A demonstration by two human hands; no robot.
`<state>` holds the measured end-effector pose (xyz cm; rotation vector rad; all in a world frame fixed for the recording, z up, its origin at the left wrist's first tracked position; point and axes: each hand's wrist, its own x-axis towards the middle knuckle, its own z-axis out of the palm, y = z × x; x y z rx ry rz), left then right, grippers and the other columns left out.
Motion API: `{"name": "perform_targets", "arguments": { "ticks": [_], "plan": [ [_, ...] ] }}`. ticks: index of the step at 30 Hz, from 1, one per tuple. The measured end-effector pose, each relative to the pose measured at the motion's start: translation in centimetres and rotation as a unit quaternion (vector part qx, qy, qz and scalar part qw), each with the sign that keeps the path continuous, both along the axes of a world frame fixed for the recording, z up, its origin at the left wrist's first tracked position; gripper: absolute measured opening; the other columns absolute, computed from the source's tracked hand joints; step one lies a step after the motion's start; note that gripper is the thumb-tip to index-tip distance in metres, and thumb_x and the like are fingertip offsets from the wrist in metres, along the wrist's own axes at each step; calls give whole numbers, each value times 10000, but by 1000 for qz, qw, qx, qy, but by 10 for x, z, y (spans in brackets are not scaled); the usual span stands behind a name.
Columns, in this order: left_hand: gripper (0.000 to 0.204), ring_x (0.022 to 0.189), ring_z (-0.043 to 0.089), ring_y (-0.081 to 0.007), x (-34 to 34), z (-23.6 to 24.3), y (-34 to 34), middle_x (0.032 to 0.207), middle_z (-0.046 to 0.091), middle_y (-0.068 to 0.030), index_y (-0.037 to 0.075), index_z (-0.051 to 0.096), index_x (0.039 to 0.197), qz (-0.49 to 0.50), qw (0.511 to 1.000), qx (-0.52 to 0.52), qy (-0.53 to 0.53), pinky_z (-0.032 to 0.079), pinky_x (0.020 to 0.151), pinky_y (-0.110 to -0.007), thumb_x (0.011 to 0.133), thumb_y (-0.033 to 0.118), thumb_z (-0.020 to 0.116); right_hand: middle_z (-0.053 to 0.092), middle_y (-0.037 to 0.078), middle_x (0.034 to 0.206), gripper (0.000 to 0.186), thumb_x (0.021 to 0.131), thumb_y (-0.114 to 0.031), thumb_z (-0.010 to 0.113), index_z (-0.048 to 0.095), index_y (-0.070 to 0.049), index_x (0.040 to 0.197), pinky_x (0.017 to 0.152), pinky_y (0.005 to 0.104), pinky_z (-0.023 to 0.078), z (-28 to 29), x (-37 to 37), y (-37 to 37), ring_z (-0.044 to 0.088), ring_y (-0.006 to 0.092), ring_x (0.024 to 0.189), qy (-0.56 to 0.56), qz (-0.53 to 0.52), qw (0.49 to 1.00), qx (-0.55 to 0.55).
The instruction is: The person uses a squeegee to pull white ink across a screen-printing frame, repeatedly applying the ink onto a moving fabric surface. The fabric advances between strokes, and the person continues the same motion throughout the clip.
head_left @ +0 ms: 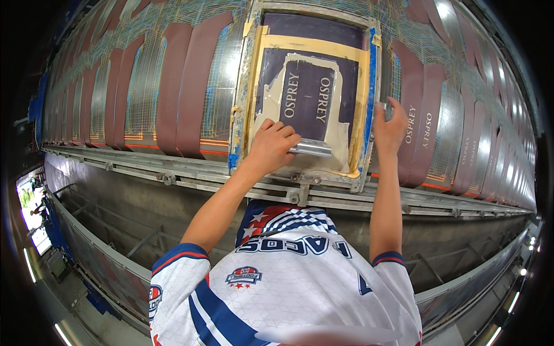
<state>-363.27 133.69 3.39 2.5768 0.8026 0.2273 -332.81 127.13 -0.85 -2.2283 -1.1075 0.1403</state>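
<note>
White jersey [300,288] is below the frame [242,98]. Left hand [272,144] grips metal squeegee [314,148] inside it, long axis pointing right. Right hand [390,128]: grip I cannot tell

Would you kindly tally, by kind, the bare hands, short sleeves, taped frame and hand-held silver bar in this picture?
Left hand and right hand: 2
Short sleeves: 2
Taped frame: 1
Silver bar: 1
Total: 6
</note>
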Motion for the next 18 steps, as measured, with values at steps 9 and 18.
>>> {"name": "perform_targets", "arguments": {
  "ticks": [9, 18],
  "plan": [
    [314, 920, 627, -213, -10, -7, -3, 941, 664, 4, 152, 675, 907, 22, 999, 28, -39, 418, 847, -368, 619, 94, 785, 613, 52, 711, 388, 981, -388, 632, 692, -12, 1054, 641, 352, 462, -37, 42, -2, 579, 169, 665, 250, -145, 956, -47],
    [319, 922, 640, -225, -164, 25, 74, 919, 678, 3, 149, 692, 888, 73, 997, 37, 6, 429, 838, -380, 600, 99, 819, 634, 63, 784, 371, 992, -348, 640, 658, 16, 1062, 678, 345, 476, -31, -136, 80, 577, 158, 710, 332, -76, 938, 65]
  ]
}}
